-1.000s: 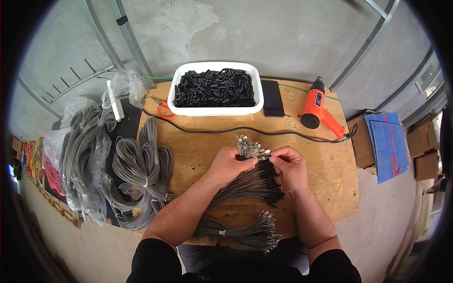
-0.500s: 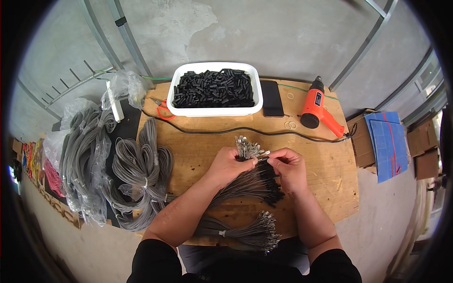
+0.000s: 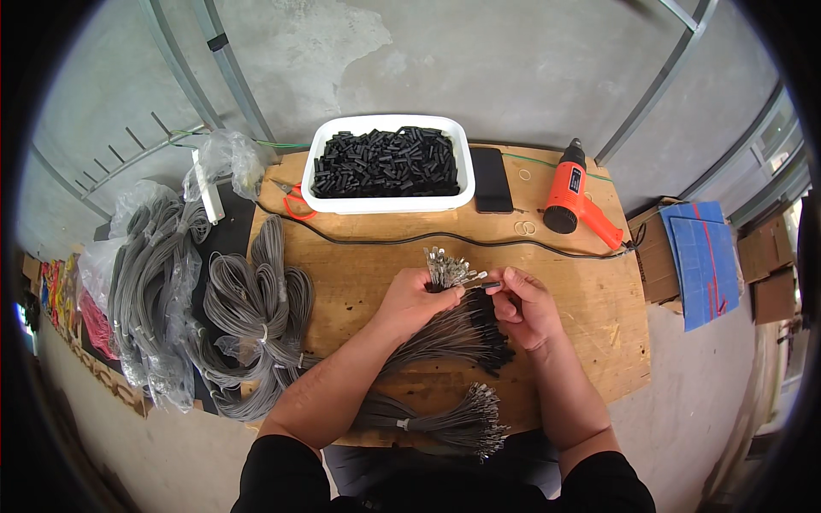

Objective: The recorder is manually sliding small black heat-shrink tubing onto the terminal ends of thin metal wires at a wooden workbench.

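Small black sleeve [image 3: 492, 285] in the right hand [image 3: 524, 306], at the fingertips, above the middle of the desk [image 3: 594, 333]. Right grip narrow: thumb and finger pinched on the sleeve, its other end pointing left at the metal tips. Whether it sits over one of them: too small to tell.

Bunch of metal-tipped wires [image 3: 446, 265] in the left hand [image 3: 415, 299]. Left grip closed around it, tips fanned up and to the right above the fist. Hands near each other, apart.

Below the hands, a spread of grey wires [image 3: 432, 339] running right to black-capped ends [image 3: 492, 342]. Cannot tell if these join the held bunch. Nearer the body, a second bundle [image 3: 385, 412], light band around it, bare metal tips to the right, reaching the near edge.

Left: big tied grey coil [image 3: 265, 312]; beyond it, more grey cable in clear plastic [image 3: 154, 282].

Far side: white tub [image 3: 385, 205] heaped with black sleeves [image 3: 385, 162]. Orange-handled pliers [image 3: 295, 203] beside its left end, dark phone [image 3: 493, 181] beside its right. Farther right, pale rings [image 3: 525, 228], then orange heat gun [image 3: 566, 197] lying down, nozzle away. Black cord [image 3: 410, 238] crosses between tub and hands.
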Available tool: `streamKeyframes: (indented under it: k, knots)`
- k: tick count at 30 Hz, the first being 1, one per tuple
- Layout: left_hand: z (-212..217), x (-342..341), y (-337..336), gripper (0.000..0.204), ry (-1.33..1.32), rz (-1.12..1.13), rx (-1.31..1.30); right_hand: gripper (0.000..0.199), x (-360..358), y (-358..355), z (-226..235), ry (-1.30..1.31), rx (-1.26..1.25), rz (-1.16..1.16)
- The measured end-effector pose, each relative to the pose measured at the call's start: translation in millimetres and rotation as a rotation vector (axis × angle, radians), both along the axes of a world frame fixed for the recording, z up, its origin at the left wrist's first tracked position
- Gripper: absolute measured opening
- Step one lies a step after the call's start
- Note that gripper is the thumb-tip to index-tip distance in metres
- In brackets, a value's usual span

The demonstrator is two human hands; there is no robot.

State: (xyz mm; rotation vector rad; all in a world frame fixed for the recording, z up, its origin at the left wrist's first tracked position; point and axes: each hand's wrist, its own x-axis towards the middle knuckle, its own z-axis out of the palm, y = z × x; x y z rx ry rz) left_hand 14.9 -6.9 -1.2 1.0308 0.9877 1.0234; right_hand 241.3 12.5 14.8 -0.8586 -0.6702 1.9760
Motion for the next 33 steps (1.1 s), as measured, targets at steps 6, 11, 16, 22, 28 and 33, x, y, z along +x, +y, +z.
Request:
streamKeyframes:
  k: [6, 11, 16, 22, 28, 33]
  knots:
    - [3, 1, 0, 0.007, 0.054, -0.004, 0.003, 0.02, 0, 0, -3, 0.075, -0.059, 0.038]
    - [3, 0, -1, 0.01, 0.064, -0.042, 0.028, 0.016, -1, 0, -7, 0.066, -0.032, 0.034]
    - [1, 0, 0, 0.011, 0.082, -0.043, 0.008, 0.014, -3, -1, -5, 0.056, -0.033, 0.038]
    - [2, 1, 0, 0.01, 0.093, -0.048, 0.025, 0.012, -3, -2, -5, 0.022, -0.023, 0.052]
    - [7, 1, -1, 0.011, 0.117, -0.071, 0.01, 0.012, -4, -3, -4, -0.052, 0.005, 0.05]
    - [6, 4, -3, 0.014, 0.128, -0.05, 0.022, 0.019, -1, -2, 9, -0.19, 0.165, -0.141]
